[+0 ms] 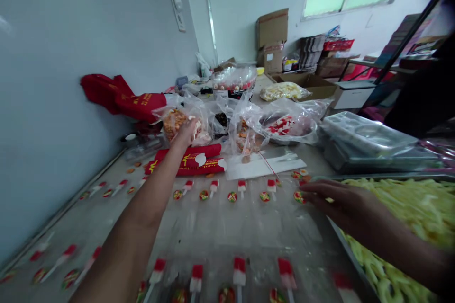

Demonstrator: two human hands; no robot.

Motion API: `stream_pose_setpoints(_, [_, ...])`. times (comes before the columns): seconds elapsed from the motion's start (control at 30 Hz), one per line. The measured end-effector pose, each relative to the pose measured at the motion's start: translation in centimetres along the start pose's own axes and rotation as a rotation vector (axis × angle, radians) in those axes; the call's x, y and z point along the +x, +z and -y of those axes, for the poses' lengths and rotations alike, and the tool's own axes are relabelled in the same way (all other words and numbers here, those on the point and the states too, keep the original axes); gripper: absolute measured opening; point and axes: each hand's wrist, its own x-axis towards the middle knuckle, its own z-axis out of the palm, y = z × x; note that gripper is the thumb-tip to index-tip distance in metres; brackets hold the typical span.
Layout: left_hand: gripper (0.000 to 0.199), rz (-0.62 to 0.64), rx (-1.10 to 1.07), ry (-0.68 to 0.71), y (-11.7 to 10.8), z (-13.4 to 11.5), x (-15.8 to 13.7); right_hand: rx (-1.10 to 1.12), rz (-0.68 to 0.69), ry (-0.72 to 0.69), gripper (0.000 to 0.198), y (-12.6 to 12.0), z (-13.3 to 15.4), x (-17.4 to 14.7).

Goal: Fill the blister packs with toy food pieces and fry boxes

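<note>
My left arm stretches forward, and my left hand is at an open clear bag of small orange pieces; white pieces lie by its fingertips, which are blurred and partly hidden. My right hand hovers low over the right side of the table, palm down with fingers stretched out. Under its fingertips is a small round red-and-green wrapped piece. Rows of clear packets on the table bear red-and-white popsicle-shaped pieces on sticks, each beside a round piece.
A metal tray of pale yellow curly strips stands at right. Clear plastic trays are stacked behind it. Red sleeves with yellow print, a bag of red-and-white pieces and cardboard boxes lie farther back. A wall borders the left.
</note>
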Motion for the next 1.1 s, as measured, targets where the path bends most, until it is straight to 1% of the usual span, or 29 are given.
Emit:
stream_pose_setpoints(0.07, [0.031, -0.019, -0.028, -0.018, -0.6, 0.0, -4.6, 0.139, 0.027, 0.049, 0.023, 0.5, 3.2, 1.8])
stream_pose_setpoints(0.1, [0.031, -0.001, -0.046, -0.027, -0.6, 0.0, -7.1, 0.259, 0.042, 0.083, 0.028, 1.2, 4.6, 2.8])
stream_pose_setpoints(0.17, [0.034, 0.095, -0.083, -0.044, 0.0, -0.2, -12.1, 0.547, 0.076, 0.130, 0.035, 3.1, 7.0, 4.8])
stream_pose_setpoints(0.23, [0.039, 0.231, -0.128, -0.046, 1.1, -0.6, -16.7, 0.690, 0.073, 0.132, 0.036, 5.5, 8.7, 6.3])
stream_pose_setpoints(0.3, [0.045, 0.352, -0.159, -0.029, 2.4, -1.2, -20.5, 0.697, 0.116, 0.106, 0.034, 7.5, 9.5, 7.2])
stream_pose_setpoints(0.33, [0.048, 0.400, -0.166, -0.022, 3.1, -1.6, -22.0, 0.656, 0.139, 0.067, 0.031, 8.3, 9.7, 7.3])
stream_pose_setpoints(0.4, [0.049, 0.461, -0.187, -0.027, 4.6, -2.0, -24.0, 0.545, 0.162, -0.011, 0.025, 9.0, 9.5, 7.2])
stream_pose_setpoints(0.43, [0.048, 0.476, -0.205, -0.059, 5.4, -2.2, -24.6, 0.492, 0.157, -0.040, 0.022, 9.0, 9.2, 7.1])
stream_pose_setpoints(0.47, [0.047, 0.489, -0.231, -0.121, 6.2, -2.2, -24.8, 0.451, 0.149, -0.052, 0.019, 8.8, 8.8, 6.9])
stream_pose_setpoints(0.53, [0.046, 0.509, -0.306, -0.304, 7.8, -2.1, -24.7, 0.418, 0.126, -0.001, 0.015, 8.1, 7.3, 7.0])
stream_pose_setpoints(0.6, [0.045, 0.506, -0.380, -0.481, 9.0, -1.7, -23.9, 0.428, 0.086, 0.133, 0.014, 7.0, 4.8, 7.4])
stream_pose_setpoints(0.67, [0.040, 0.457, -0.451, -0.583, 9.2, -1.1, -22.9, 0.375, 0.023, 0.300, 0.013, 5.9, 1.5, 7.9])
stream_pose_setpoints(0.7, [0.035, 0.414, -0.481, -0.614, 8.8, -0.8, -22.3, 0.318, -0.002, 0.368, 0.013, 5.4, -0.3, 8.0])
stream_pose_setpoints(0.77, [0.023, 0.341, -0.527, -0.672, 7.5, 0.0, -21.5, 0.180, -0.006, 0.449, 0.012, 4.7, -3.9, 8.0])
stream_pose_setpoints(0.83, [0.014, 0.274, -0.579, -0.718, 5.6, 0.9, -21.0, 0.091, 0.027, 0.480, 0.013, 4.6, -6.7, 7.6])
stream_pose_setpoints(0.87, [0.012, 0.244, -0.601, -0.738, 4.6, 1.5, -20.9, 0.065, 0.045, 0.487, 0.014, 4.7, -7.7, 7.3])
stream_pose_setpoints(0.97, [0.019, 0.207, -0.622, -0.754, 2.4, 3.3, -20.9, -0.023, 0.101, 0.495, 0.018, 5.7, -9.1, 6.8])
stream_pose_setpoints(1.03, [0.027, 0.248, -0.594, -0.706, 1.5, 4.3, -21.2, -0.080, 0.124, 0.488, 0.019, 6.4, -9.1, 6.8])
stream_pose_setpoints(1.1, [0.029, 0.302, -0.567, -0.648, 1.1, 4.8, -21.8, -0.133, 0.140, 0.479, 0.016, 6.9, -8.9, 6.9])
